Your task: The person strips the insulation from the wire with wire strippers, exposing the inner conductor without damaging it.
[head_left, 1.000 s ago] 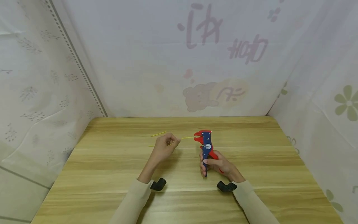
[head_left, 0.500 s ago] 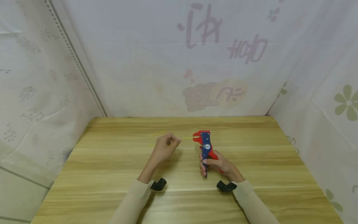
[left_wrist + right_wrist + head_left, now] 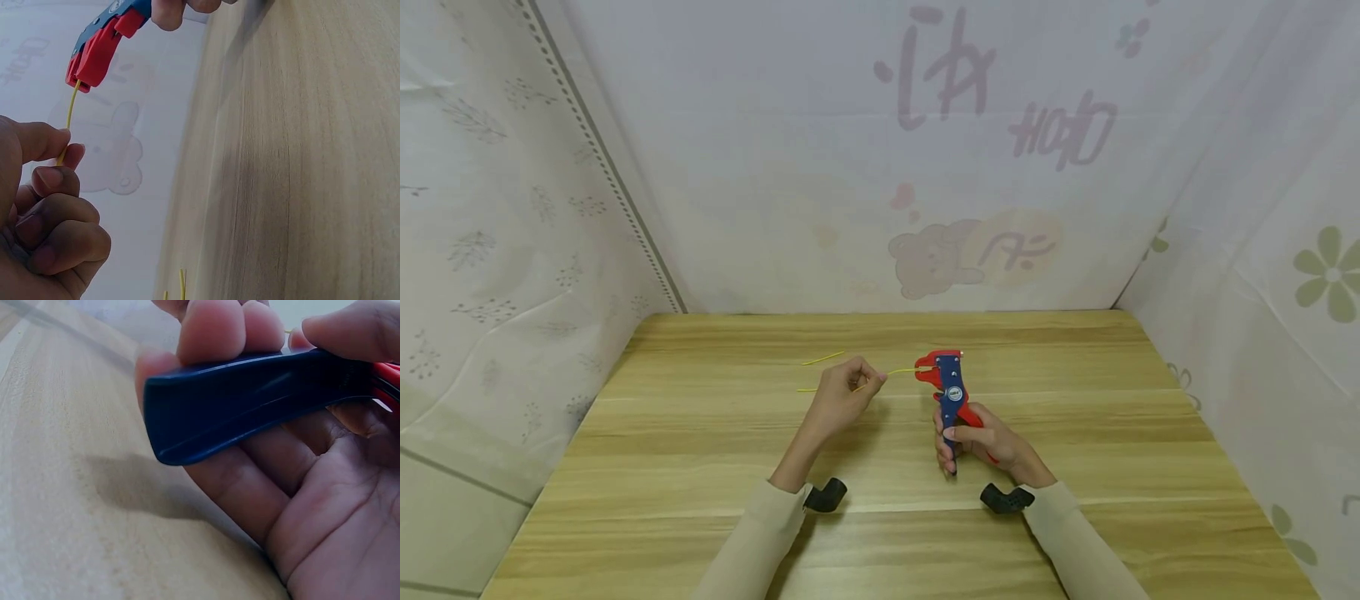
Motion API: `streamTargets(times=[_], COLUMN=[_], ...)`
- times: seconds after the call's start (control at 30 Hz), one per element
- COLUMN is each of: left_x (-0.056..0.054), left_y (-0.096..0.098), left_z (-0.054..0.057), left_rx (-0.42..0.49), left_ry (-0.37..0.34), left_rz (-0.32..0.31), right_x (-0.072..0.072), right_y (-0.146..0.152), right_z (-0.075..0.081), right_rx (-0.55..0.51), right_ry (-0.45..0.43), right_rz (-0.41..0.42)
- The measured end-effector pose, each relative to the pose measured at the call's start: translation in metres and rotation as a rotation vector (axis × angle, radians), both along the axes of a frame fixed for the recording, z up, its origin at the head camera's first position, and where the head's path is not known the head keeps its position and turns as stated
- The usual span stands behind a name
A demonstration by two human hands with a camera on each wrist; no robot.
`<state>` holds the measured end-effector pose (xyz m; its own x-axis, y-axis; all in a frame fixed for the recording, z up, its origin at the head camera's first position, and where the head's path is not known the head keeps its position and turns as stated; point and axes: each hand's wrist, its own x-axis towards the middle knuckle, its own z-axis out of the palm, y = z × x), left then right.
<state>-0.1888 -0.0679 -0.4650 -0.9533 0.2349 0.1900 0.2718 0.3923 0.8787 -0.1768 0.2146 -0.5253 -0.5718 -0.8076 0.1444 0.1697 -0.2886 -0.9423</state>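
Note:
My left hand (image 3: 842,392) pinches a thin yellow wire (image 3: 901,371) between thumb and forefinger, its other fingers curled. From the fingertips the wire runs right, into the mouth of a red and blue wire stripper (image 3: 953,379). In the left wrist view the wire (image 3: 72,105) enters between the red jaws, which stand close together around it; its far end is hidden there. My right hand (image 3: 981,437) grips the stripper's handles, thumb on the blue one. The right wrist view has the blue handle (image 3: 250,406) lying across the fingers.
Beyond my left hand, a short yellow wire piece (image 3: 822,358) lies on the wooden table (image 3: 700,450). Another yellow wire end (image 3: 806,390) shows left of that hand. Patterned cloth (image 3: 790,167) hangs behind the table and on both sides.
The stripper's head has shifted slightly left along the wire, and its red jaws have closed to a narrower gap. My left hand has stayed nearly still.

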Motion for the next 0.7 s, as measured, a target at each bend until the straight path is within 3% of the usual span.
streamTargets(times=[0.7], left_x=[0.0005], left_y=[0.0015], left_z=[-0.0007], left_rx=[-0.018], left_ry=[0.013], left_rz=[-0.012], right_x=[0.0000], right_y=[-0.0005], right_z=[0.0020], right_rx=[-0.012], right_ry=[0.005], right_rz=[0.013])
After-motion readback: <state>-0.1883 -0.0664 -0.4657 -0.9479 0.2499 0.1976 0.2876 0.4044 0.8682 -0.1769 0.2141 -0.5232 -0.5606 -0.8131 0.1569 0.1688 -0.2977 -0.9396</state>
